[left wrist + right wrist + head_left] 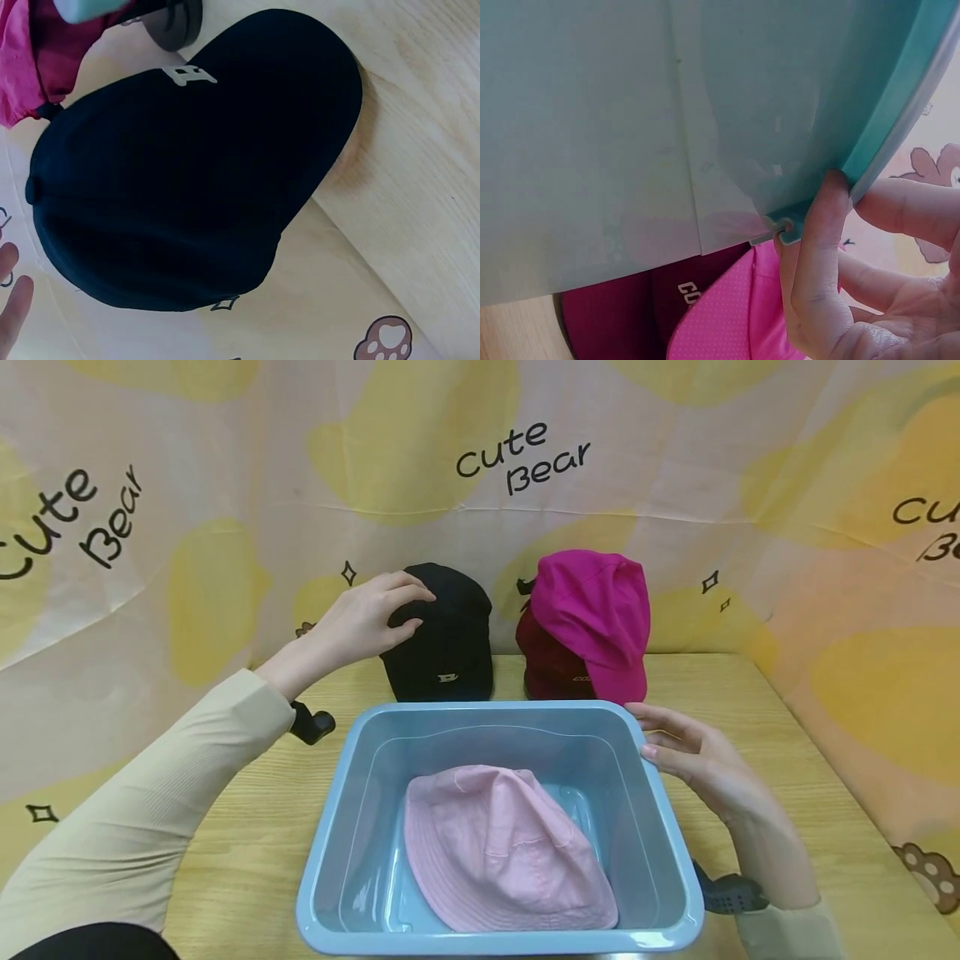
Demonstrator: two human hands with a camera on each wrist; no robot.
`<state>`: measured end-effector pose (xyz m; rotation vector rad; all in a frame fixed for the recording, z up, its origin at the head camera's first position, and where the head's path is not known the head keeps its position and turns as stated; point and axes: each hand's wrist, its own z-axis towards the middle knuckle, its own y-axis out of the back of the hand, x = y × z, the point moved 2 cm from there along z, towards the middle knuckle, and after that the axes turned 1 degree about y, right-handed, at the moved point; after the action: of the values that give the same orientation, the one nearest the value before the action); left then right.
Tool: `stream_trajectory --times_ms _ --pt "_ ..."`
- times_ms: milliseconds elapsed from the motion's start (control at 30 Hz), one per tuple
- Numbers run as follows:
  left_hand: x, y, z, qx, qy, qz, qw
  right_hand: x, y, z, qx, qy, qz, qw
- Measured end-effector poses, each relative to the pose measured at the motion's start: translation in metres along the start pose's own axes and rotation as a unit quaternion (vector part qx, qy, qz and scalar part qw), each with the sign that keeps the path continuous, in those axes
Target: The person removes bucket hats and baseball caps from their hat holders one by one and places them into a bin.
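Note:
A black cap (pixel 450 635) with a small light emblem stands at the back, its brim downward. My left hand (pixel 378 614) is beside its crown, thumb and fingers parted; in the left wrist view the fingertips (pixel 16 311) show apart from the cap. With thumb and fingers my right hand (pixel 701 760) pinches the rim of a light blue plastic basin (pixel 337 827) near its far right corner. In the right wrist view, fingers curl under that rim. Inside the basin lies a pink bucket hat (pixel 510 852), partly folded.
Behind the basin, right of the black cap, a bright pink cap (pixel 600 610) rests over a dark red cap (pixel 551 652). A patterned cloth (pixel 675 468) hangs behind the wooden table (pixel 247 843) and along its right side.

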<state>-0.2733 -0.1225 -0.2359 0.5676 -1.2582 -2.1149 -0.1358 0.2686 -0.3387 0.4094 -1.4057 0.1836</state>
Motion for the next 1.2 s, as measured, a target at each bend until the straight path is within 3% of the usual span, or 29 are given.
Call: stream_trajectory --times_ms 367,600,900,1200 --pt "0.013 -0.014 0.005 0.009 -0.014 0.005 0.9998 -0.001 -0.001 0.002 0.004 0.025 0.017 1.0" --pt "0.018 -0.022 0.007 -0.002 -0.035 0.017 0.9992 -0.002 0.0 0.002 0.001 0.02 0.015 1.0" --pt "0.02 -0.025 0.009 0.005 0.001 0.02 0.9998 -0.002 0.002 0.0 -0.004 0.011 0.007 1.0" --pt "0.021 -0.033 0.012 0.017 -0.005 0.023 0.9996 0.0 0.001 0.0 -0.007 0.011 0.006 1.0"
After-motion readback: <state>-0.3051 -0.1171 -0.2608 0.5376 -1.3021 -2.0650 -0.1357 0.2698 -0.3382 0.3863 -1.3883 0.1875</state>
